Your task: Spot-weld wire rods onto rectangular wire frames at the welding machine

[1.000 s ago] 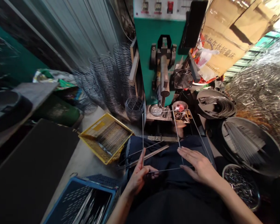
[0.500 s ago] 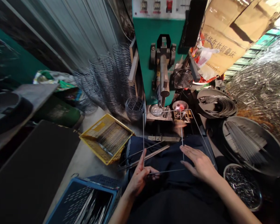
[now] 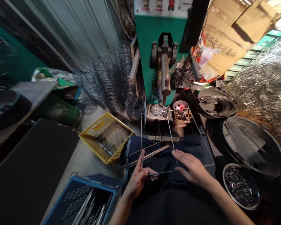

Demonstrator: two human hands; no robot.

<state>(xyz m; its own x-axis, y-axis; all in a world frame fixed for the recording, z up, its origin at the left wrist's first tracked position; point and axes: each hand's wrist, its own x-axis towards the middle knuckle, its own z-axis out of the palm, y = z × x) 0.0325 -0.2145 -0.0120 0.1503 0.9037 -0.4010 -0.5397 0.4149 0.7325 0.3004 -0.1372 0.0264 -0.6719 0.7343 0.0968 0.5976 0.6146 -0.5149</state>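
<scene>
A rectangular metal wire frame [image 3: 141, 131] is held above my lap, its far side in front of the machine. My left hand [image 3: 138, 178] is closed around the frame's near left corner, the index finger laid along the left side. A straight wire rod [image 3: 170, 129] runs across the frame from the far side to the near side. My right hand [image 3: 192, 167] pinches this rod close to its near end, between thumb and fingers. Beneath the frame, several loose wires [image 3: 152, 154] lie on the dark cloth [image 3: 187, 145] over my lap.
Ahead stands a green machine [image 3: 147, 62] with a metal electrode arm [image 3: 165, 75]. A yellow basket [image 3: 105, 161] and a blue crate [image 3: 67, 190] sit at left. Basins of wires [image 3: 279, 150] and small metal parts [image 3: 241, 187] stand at right. Coiled wire stacks [image 3: 105, 81] rise behind.
My right hand has moved left with the wire rod, so the rod now crosses nearer the middle of the frame. My left hand keeps its grip on the corner.
</scene>
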